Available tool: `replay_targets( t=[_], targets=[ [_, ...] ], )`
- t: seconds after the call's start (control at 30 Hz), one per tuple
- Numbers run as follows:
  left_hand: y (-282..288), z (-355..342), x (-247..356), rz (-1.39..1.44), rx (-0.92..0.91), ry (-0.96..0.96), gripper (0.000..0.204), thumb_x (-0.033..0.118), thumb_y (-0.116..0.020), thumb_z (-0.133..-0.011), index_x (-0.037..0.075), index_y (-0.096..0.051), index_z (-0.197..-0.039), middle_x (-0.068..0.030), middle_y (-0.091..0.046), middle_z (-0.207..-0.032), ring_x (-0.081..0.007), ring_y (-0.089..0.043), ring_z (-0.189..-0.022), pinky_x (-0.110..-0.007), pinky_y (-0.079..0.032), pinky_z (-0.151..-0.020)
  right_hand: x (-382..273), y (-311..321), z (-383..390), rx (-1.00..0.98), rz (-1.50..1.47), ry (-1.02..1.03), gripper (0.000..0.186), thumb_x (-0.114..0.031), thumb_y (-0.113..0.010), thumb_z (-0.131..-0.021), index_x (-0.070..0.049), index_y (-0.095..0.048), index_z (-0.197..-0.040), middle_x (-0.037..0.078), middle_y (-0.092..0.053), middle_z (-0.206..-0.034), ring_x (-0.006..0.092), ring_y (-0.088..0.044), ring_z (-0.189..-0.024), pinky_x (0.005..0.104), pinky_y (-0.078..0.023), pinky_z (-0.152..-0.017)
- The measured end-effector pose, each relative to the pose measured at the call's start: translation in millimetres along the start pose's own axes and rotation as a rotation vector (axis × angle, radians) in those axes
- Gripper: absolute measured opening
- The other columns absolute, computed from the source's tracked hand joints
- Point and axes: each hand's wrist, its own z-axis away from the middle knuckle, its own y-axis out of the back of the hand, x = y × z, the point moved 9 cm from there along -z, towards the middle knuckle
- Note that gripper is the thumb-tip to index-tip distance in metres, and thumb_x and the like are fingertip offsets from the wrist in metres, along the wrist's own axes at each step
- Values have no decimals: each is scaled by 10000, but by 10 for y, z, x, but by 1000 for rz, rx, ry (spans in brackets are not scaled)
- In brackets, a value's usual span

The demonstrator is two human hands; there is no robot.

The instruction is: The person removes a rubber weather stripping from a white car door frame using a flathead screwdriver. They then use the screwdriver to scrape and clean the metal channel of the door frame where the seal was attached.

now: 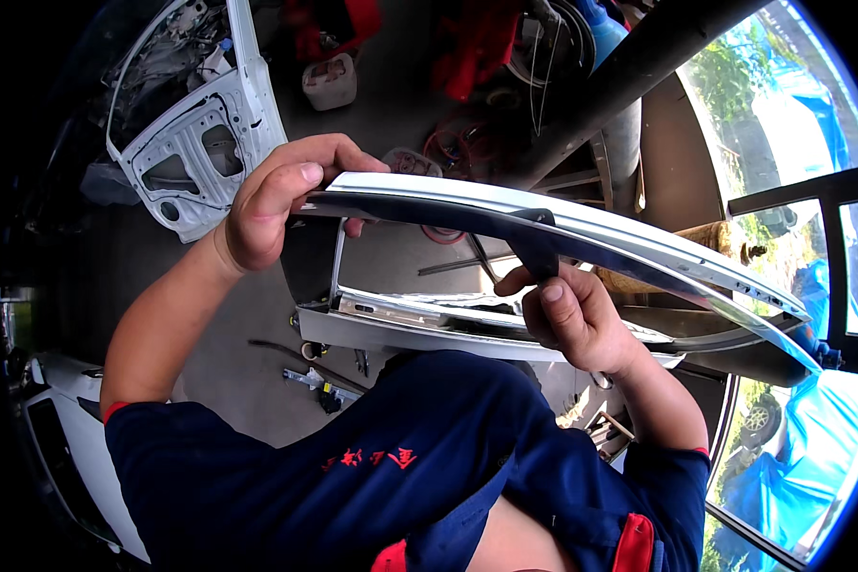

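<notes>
A white car door stands in front of me, its curved window frame arching across the view above the door body. Along the frame's near side runs a glossy dark trim strip. My left hand is closed around the left end of the frame and strip, thumb on the near side, with some fingers hidden behind. Farther right, a short dark upright piece drops from the strip. My right hand pinches its lower end between thumb and fingers.
Another white door panel stands at the far left, near a white tub. Tools and clips lie on the grey floor. A dark beam slants across the right, before windows and blue sheeting. A white car is lower left.
</notes>
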Motion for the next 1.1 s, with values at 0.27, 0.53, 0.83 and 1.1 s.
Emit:
replay_targets(
  t=[0.27, 0.53, 0.83, 1.1],
  targets=[
    [15, 50, 46, -79, 74, -103, 546, 368, -362, -977, -85, -625, -1132, -197, -711, -987, -222, -701, -780, -337, -575, -784, -219, 49, 88, -77, 83, 61, 492, -410, -475, -1081, -9, -562, -1353, -80, -438, -695, 24, -383, -632, 202, -346, -610],
    [16, 367, 70, -115, 256, -125, 488, 356, -380, -999, -60, -631, -1042, -188, -718, -983, -288, -742, -893, -362, -582, -873, -228, 302, 425, -250, 119, 269, 509, -344, -484, -1076, 28, -439, -1419, 34, -506, -722, 82, -402, -560, 242, -336, -531],
    [-59, 333, 34, 147, 197, 10, 611, 447, -358, -1000, -61, -644, -1183, -204, -723, -1105, -228, -707, -1019, -315, -530, -957, -280, 359, 555, -240, 249, 211, 498, -315, -466, -1081, 57, -450, -1413, 6, -501, -671, 79, -428, -554, 237, -331, -521],
    [52, 373, -24, -4, 375, 9, 506, 348, -368, -995, -61, -659, -1062, -185, -734, -966, -194, -719, -852, -285, -557, -835, -95, 462, 572, -158, 349, 277, 365, -202, -530, -1040, 20, -605, -1320, 105, -673, -1022, 182, -610, -884, 289, -499, -828]
  ],
)
